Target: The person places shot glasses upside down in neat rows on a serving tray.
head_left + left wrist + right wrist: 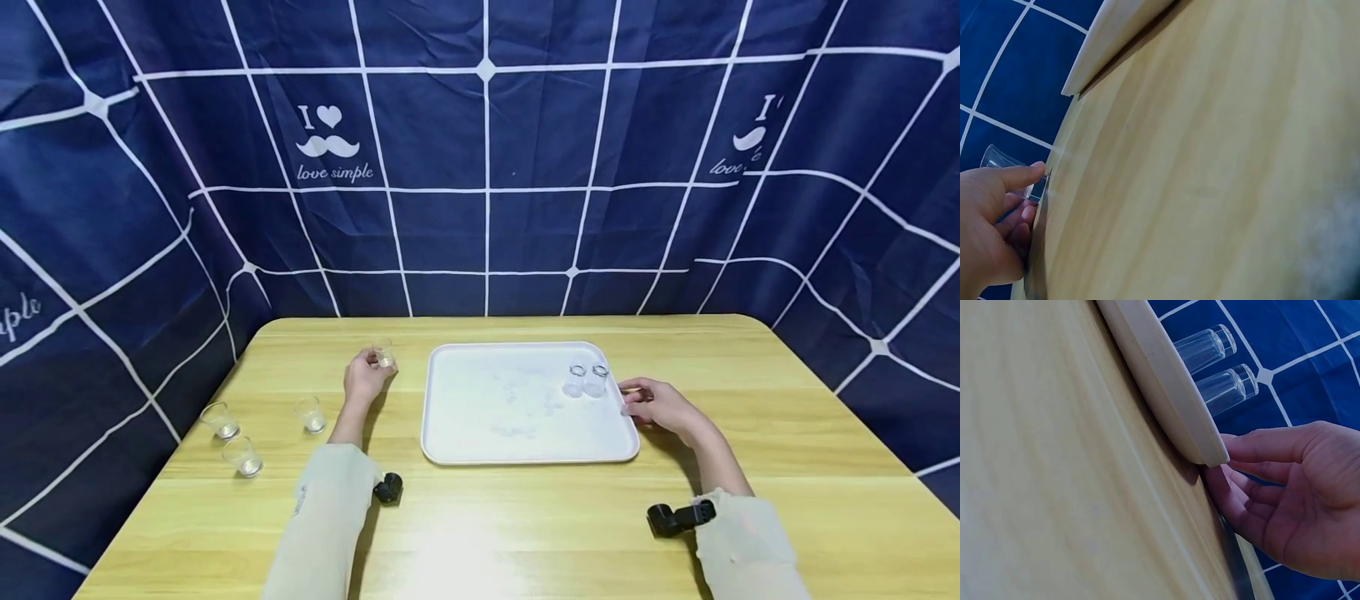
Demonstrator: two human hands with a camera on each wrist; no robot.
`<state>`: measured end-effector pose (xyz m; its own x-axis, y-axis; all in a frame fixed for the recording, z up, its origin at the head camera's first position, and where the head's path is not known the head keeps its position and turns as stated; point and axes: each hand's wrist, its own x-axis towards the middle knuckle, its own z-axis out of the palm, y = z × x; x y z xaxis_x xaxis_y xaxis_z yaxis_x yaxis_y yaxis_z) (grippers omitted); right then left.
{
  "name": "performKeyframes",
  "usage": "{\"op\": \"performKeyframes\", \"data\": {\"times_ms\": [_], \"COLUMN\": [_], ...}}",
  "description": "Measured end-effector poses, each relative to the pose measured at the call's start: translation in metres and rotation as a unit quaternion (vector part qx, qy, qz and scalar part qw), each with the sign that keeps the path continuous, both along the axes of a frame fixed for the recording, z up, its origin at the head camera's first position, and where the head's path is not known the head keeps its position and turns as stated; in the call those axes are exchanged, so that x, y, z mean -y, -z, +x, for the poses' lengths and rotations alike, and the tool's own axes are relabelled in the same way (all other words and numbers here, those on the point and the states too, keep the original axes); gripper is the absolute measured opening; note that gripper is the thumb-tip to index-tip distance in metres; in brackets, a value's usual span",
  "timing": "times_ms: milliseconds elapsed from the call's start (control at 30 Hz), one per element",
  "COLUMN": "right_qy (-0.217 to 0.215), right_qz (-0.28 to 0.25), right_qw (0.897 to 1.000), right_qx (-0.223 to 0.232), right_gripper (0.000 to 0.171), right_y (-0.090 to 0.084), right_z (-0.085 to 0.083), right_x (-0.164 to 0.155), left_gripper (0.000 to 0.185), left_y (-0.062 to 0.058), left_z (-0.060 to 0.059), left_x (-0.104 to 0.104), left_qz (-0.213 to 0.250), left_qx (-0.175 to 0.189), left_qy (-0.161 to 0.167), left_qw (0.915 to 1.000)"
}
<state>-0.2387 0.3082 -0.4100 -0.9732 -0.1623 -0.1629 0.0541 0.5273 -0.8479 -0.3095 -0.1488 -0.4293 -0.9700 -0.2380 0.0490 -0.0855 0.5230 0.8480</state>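
Observation:
At the back of the table, left of the tray, my left hand (365, 377) pinches a small clear glass (383, 352) between thumb and fingers. In the left wrist view that glass (996, 156) is partly hidden by the hand (988, 225). My right hand (660, 406) grips the right edge of a white tray (480, 446). The right wrist view shows its thumb against the rim and fingers under it. Two clear glasses, one (573, 383) beside the other (596, 382), stand upside down near the tray's right side.
Three more clear glasses stand on the left of the wooden table (525, 533): one (311, 415) behind the left forearm, another (222, 422) near the left edge, and a third (243, 458) in front of it. A dark blue curtain (427, 233) with white lines encloses the table.

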Motion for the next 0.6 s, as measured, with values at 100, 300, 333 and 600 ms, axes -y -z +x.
{"op": "performKeyframes", "data": {"times_ms": [100,300,333,600], "right_qy": [0.001,-0.002,-0.003,-0.002], "right_qz": [-0.002,-0.007,-0.007,-0.008], "right_qw": [1.000,1.000,1.000,1.000], "right_qx": [0.000,0.001,0.001,0.004], "right_gripper": [0.046,0.047,0.047,0.046], "right_y": [0.000,-0.002,-0.002,-0.002], "right_z": [0.001,0.002,0.002,0.002], "right_x": [0.000,0.000,0.000,0.002], "left_gripper": [0.045,0.044,0.043,0.037], "left_y": [0.002,0.012,0.021,0.014], "left_z": [-0.001,-0.013,-0.019,-0.008], "left_x": [-0.001,0.002,0.005,0.001], "left_qz": [-0.004,-0.014,-0.011,-0.025], "left_qx": [0.006,0.001,-0.025,-0.032], "left_qy": [-0.007,-0.020,-0.023,-0.032], "left_qw": [1.0000,0.9997,0.9994,0.9987]}}
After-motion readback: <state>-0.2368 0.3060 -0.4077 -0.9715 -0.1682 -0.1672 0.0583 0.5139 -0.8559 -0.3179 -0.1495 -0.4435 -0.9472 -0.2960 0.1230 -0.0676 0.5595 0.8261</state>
